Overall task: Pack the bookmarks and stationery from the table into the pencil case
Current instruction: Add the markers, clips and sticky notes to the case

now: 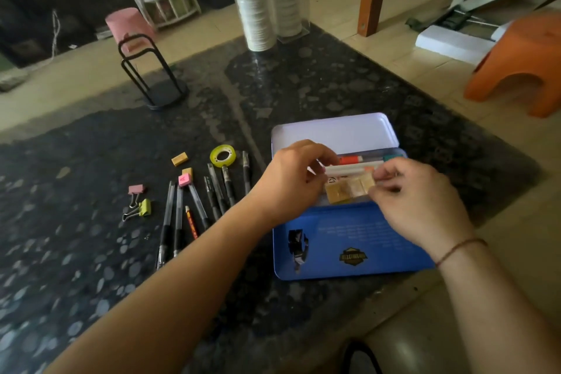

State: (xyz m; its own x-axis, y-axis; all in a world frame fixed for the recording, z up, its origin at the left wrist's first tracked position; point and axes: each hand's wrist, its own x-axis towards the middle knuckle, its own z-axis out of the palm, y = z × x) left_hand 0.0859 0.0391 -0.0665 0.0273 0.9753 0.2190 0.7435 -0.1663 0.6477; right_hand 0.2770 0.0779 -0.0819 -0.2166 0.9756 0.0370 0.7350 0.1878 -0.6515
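Both hands are covering part of the open blue pencil case (349, 240), so much of its tray is lying hidden. The left hand (291, 176) is curling over the tray's left end with its fingers drawn together; whether it is pinching anything cannot be told. The right hand (419, 200) is pinching the right edge of a clear packet of tan bookmarks (346, 190), which is lying in the front of the tray, between the two hands. Behind the packet, a white marker (352, 167) and an orange-capped marker (350, 159) are lying along the tray.

The small print on the case is too blurred to read, and so is its yellow badge (353, 256).

Left of the case, pens (212, 191), a pink eraser (184, 180) marked "A", a roll of tape (223, 156) and two binder clips (136, 203) are lying on the dark speckled worktop (91, 252).
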